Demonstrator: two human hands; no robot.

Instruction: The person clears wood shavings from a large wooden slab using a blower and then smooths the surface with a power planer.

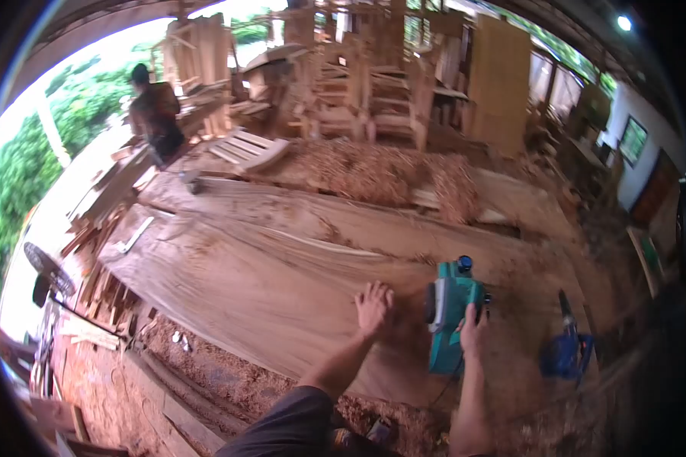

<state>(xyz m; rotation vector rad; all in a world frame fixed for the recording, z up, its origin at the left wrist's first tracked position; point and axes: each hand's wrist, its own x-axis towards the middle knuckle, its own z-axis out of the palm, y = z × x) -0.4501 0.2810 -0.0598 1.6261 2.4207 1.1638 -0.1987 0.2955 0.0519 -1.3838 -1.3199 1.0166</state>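
Note:
A large brown wooden slab [229,266] lies across the middle of the view. My left hand [374,308] rests on its surface, fingers spread, holding nothing. To the right of it, my right hand [473,332] is wrapped round the handle of a teal power planer [447,350], which sits on the wood. A dark cord trails from the tool's near end. The underside of the planer is hidden.
A blue power tool [568,352] lies right of the planer. Wood shavings [373,171] are heaped beyond the slab, near wooden chair frames [339,114]. Another person [156,114] is at the far left. A fan [48,268] stands left. A white square-shaped tool [136,235] lies on the slab.

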